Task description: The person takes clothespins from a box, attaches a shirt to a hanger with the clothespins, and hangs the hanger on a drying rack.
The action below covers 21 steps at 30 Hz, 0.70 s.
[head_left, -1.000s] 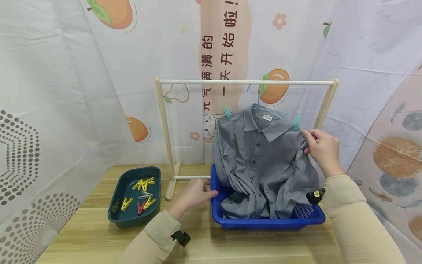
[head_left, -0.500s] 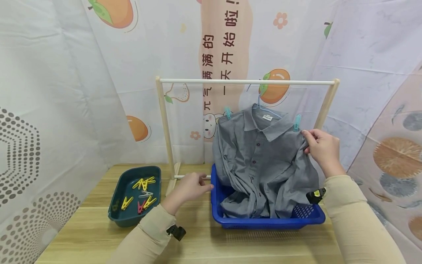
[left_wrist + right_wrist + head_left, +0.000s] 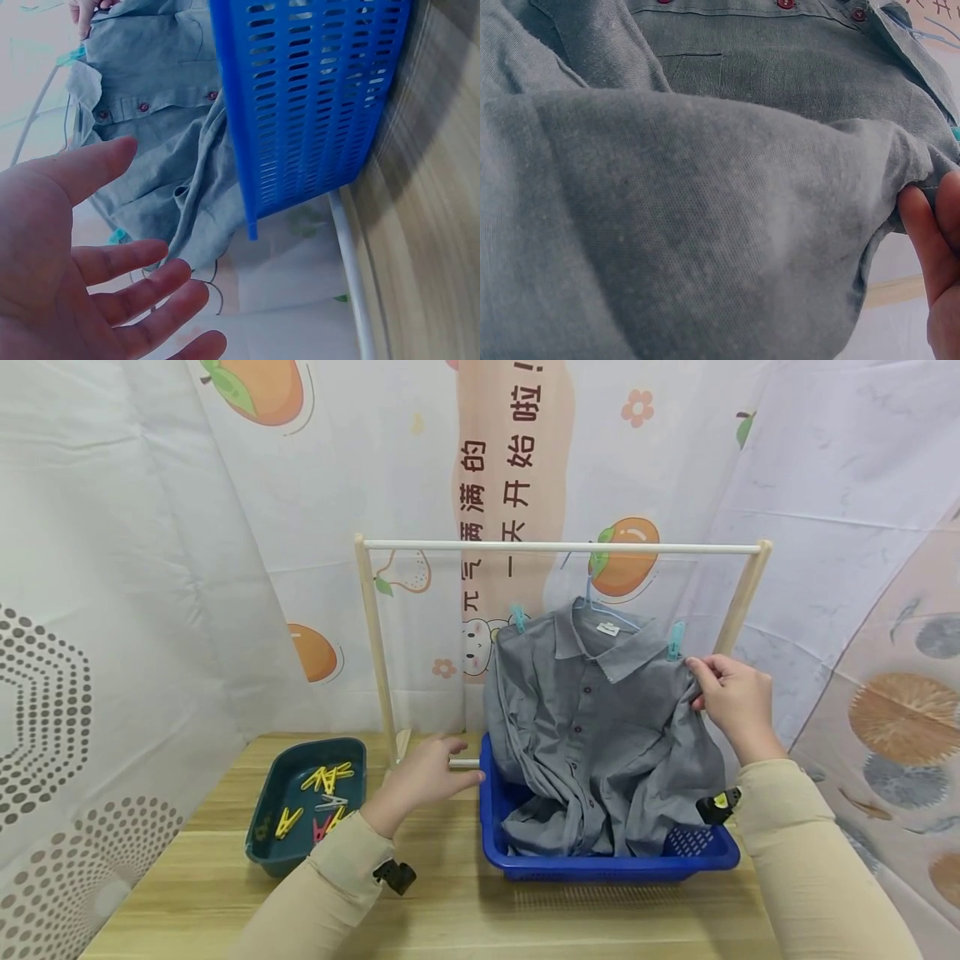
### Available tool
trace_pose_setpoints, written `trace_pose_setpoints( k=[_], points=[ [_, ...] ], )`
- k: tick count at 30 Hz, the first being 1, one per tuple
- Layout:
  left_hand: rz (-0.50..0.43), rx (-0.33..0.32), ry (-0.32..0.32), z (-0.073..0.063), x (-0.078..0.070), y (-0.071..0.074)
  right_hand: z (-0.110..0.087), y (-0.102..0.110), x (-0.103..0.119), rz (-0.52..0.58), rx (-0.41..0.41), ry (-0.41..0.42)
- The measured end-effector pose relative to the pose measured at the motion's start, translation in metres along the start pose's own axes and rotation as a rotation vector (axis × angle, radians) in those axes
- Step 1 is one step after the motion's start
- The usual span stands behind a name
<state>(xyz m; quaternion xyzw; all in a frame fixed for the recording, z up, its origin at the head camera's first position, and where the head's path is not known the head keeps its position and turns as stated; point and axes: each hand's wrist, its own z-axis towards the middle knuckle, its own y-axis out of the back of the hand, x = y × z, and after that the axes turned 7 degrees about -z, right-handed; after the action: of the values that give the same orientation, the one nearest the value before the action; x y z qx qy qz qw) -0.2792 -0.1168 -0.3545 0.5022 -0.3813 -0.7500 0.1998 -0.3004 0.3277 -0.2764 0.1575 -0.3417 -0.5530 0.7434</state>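
A grey button-up shirt (image 3: 600, 718) sits on a pale blue hanger (image 3: 590, 590), its lower part bunched in a blue plastic basket (image 3: 600, 863). Teal clothespins mark both shoulders, one clothespin (image 3: 518, 618) at the left and another clothespin (image 3: 675, 642) at the right. My right hand (image 3: 738, 697) pinches the shirt's right shoulder between thumb and fingers, just below that clothespin. Fingers spread and holding nothing, my left hand (image 3: 427, 772) hovers beside the basket's left side; the left wrist view shows its palm and fingers (image 3: 142, 289) apart from the cloth.
A wooden rack with a white rod (image 3: 450, 546) stands behind the basket. Whether the hanger's hook touches the rod, I cannot tell. At the left, a dark green tray (image 3: 258, 827) holds several yellow, red and grey clothespins. Printed curtains surround the wooden table (image 3: 435, 910).
My left hand has moved away from the basket's rim, back and slightly left, and its fingers have spread. The right hand and the shirt have stayed in place.
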Motion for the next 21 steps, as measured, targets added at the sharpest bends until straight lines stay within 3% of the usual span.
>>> trace_pose_setpoints(
  k=[11, 21],
  points=[
    [0.111, -0.003, -0.05, 0.013, -0.015, 0.015, 0.0, 0.001, 0.001, -0.008, 0.003, -0.001],
    [0.164, 0.023, -0.061, 0.024, -0.029, 0.018, 0.0, 0.0, 0.001, -0.003, -0.001, 0.002]
  ],
)
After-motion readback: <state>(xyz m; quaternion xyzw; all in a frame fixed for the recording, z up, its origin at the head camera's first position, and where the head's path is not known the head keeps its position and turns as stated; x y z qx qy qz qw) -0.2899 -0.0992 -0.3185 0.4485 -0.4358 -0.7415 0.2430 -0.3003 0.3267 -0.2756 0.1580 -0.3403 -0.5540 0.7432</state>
